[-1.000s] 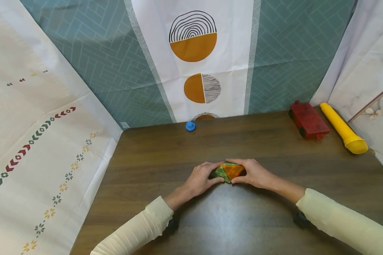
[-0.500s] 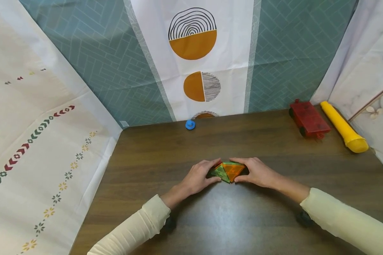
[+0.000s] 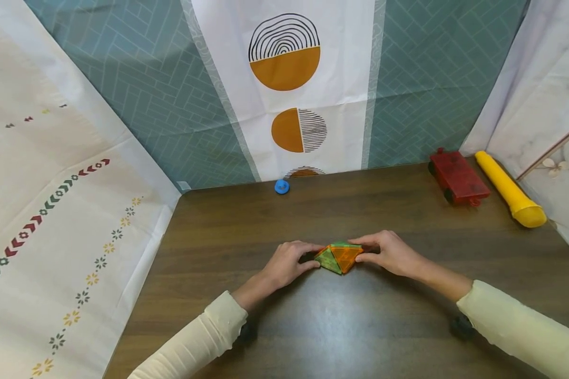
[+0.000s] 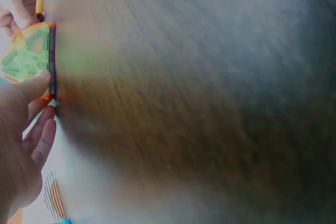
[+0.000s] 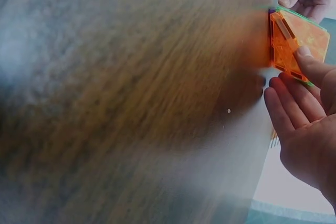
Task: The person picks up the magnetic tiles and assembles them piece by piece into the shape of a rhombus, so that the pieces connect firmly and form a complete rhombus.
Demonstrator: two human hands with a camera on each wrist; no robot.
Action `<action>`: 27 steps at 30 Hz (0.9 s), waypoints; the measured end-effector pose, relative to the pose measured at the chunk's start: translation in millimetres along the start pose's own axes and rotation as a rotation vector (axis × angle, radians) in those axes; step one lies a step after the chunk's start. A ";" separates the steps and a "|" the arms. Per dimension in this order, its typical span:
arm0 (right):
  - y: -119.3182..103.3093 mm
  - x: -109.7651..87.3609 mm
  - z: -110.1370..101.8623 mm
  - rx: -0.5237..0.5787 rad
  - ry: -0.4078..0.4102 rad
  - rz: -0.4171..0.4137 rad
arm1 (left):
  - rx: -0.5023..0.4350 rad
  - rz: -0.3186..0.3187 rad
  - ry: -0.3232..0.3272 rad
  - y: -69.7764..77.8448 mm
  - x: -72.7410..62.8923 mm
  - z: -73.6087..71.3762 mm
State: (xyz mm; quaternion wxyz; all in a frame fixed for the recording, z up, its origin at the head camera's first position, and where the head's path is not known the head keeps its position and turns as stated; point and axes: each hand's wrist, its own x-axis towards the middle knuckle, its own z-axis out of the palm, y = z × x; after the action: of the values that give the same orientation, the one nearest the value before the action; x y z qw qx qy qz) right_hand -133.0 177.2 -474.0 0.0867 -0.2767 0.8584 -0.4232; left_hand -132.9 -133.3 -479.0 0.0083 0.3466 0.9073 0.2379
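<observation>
A small pyramid of see-through magnetic tiles (image 3: 345,259) sits on the table between the two hands, with green and orange triangular faces. A dark purple edge (image 4: 52,56) runs along its base in the left wrist view. At its left corner, my left hand (image 3: 284,265) pinches it between thumb and index finger; the thumb lies on the green face (image 4: 26,59). My right hand (image 3: 393,255) pinches the right corner the same way, its thumb on the orange face (image 5: 302,38). The other fingers of the right hand extend near the tabletop.
On the brown wooden table (image 3: 227,226), a small blue round piece (image 3: 282,187) lies by the back edge. A red toy wagon base (image 3: 458,178) and a yellow toy microphone (image 3: 510,189) lie at the back right. Patterned cloths hang behind and at both sides.
Both hands have drawn slightly outward, the left one leftward and the right one rightward, showing more of the pyramid. The pyramid stays in nearly the same place.
</observation>
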 end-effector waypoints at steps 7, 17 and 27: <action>-3.0 1.2 -1.4 0.020 -0.005 0.012 | 0.016 -0.004 0.026 -0.9 0.5 1.4; -4.8 -5.9 -5.3 0.013 0.025 0.050 | 0.009 -0.014 0.053 -0.5 -8.0 -3.4; -5.0 -11.1 -13.0 -0.012 0.164 0.049 | 0.028 -0.027 0.095 -3.8 -13.1 -3.2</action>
State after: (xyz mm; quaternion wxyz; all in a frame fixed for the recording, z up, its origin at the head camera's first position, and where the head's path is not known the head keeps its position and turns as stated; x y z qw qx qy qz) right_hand -126.7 189.6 -463.0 0.0248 -0.2203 0.8718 -0.4369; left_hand -125.9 -145.4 -479.7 -0.0364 0.3228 0.9145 0.2412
